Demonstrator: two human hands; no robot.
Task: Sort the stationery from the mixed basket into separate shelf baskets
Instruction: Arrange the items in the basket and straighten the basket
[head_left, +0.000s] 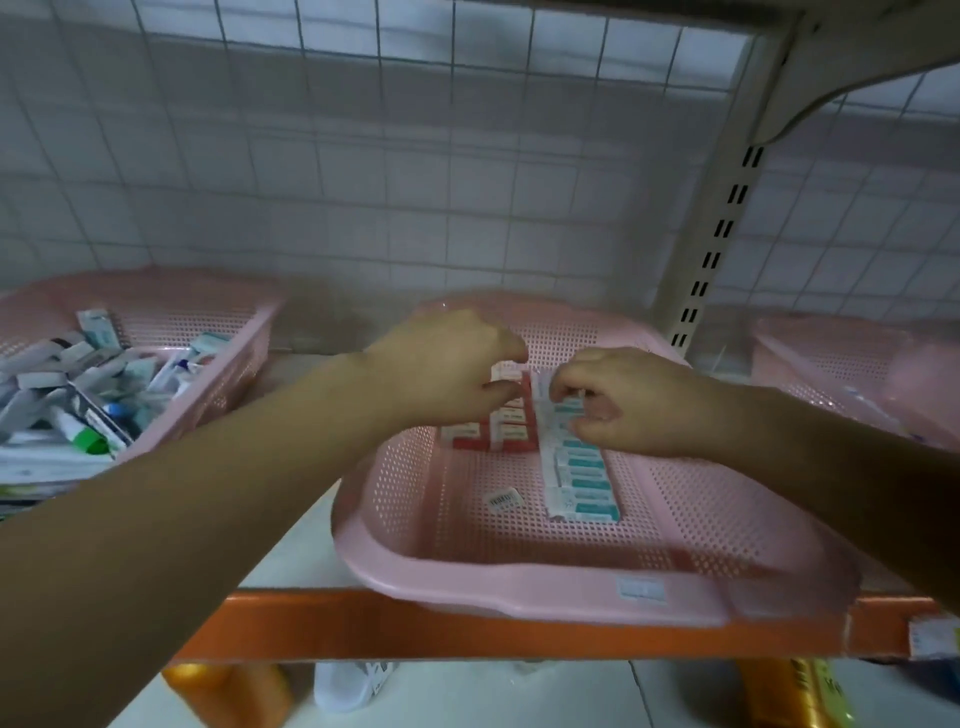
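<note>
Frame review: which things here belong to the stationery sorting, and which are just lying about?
Job: mixed basket; middle basket with red boxes and teal boxes; right basket; left hand; right hand.
Lying about: loose barcode label; orange bottle and yellow bottle below the shelf.

We see dim, flat, pinkish light — soft blur on the left hand (447, 364), wall (363, 182) beyond it hazy, edges bowed.
</note>
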